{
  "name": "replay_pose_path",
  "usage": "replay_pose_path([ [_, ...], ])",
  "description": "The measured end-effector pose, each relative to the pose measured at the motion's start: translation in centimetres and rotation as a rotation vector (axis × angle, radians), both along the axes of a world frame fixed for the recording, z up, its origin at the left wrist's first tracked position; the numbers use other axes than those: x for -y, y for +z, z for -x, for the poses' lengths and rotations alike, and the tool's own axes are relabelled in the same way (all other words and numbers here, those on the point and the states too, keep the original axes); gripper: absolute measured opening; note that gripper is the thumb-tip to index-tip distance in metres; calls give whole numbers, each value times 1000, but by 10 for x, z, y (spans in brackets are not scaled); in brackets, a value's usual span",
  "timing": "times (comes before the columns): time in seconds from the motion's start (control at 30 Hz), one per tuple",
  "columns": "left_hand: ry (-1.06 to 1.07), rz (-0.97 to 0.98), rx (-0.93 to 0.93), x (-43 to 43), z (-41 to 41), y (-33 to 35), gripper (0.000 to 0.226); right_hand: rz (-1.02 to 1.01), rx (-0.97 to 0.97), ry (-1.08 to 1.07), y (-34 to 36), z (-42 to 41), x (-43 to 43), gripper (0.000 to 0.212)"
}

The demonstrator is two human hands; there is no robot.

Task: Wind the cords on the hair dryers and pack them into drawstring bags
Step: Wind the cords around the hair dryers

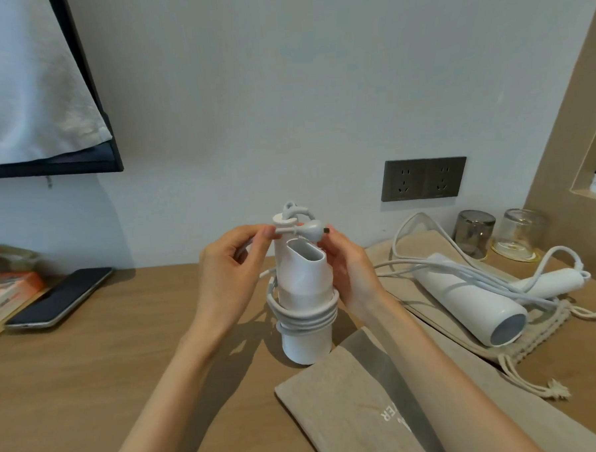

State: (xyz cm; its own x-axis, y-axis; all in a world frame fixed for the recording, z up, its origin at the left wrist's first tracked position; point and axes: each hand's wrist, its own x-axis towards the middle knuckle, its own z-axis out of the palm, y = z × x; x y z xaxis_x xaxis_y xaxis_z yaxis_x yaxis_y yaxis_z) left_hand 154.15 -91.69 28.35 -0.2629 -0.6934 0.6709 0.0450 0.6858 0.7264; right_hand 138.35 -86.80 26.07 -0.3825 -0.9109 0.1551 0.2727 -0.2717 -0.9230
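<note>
Left hand: Your left hand (229, 267) pinches the end of the cord just behind the plug (312, 231). Thumb and fingertip press together on it, so the last bit cannot spring away.
Right hand: Your right hand (350, 271) curls round the hair dryer (303, 287) at its 3 o'clock side. It keeps the dryer standing up while the other hand works.
Hair dryer: It stands on its end on the tabletop (107, 374), nozzle up, in the middle of the view.
Cord: The cord (305, 317) goes round the dryer's body in a few snug loops, then climbs to the top at 12 o'clock. The winding looks almost done. I think only the plug end is left to tuck in.
Near bag: A flat drawstring bag (340, 406) lies at 5 o'clock, just beside the dryer's foot. It is close, so you can slide the dryer in soon.
Second hair dryer: It (466, 296) lies on its side at 3 o'clock, on top of a second drawstring bag (432, 312). Its loose cord (471, 274) is heaped over it and not yet wound.
Watch out: If you let the plug go too early, the loops may open up.
Other things: A phone (58, 299) lies at 9 o'clock. Two glasses (474, 232) stand at 2 o'clock. A wall socket (423, 178) sits at 1 o'clock.
</note>
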Motion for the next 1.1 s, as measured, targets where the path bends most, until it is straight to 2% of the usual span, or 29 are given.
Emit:
replay_pose_path([
  [0.1, 87, 96, 29, -2, 0, -2, 12, -7, 39, 45, 1, -2, -4, 67],
  [0.2, 185, 172, 74, -3, 0, -1, 13, 6, 11, 57, 5, -4, -6, 62],
  [0.3, 233, 212, 102, -1, 1, 2, 12, 28, 72, 100, 9, -1, -8, 68],
  [0.43, 232, 247, 109, 3, 2, 2, 11, 38, 228, 153, 15, 6, -16, 54],
  [0.6, 258, 383, 166, 4, 3, 7, 9, 9, 169, 125, 15, 9, -18, 26],
  [0.8, 258, 461, 230, 7, -1, 11, 9, 14, 85, 85, 16, 8, -23, 25],
  [0.97, 189, 389, 219, 1, 1, 21, 6, -11, 3, 23, 19, 8, -26, 25],
  [1.1, 161, 304, 233, -4, 8, 23, 12, 14, -13, -3, 19, 11, -29, 25],
])
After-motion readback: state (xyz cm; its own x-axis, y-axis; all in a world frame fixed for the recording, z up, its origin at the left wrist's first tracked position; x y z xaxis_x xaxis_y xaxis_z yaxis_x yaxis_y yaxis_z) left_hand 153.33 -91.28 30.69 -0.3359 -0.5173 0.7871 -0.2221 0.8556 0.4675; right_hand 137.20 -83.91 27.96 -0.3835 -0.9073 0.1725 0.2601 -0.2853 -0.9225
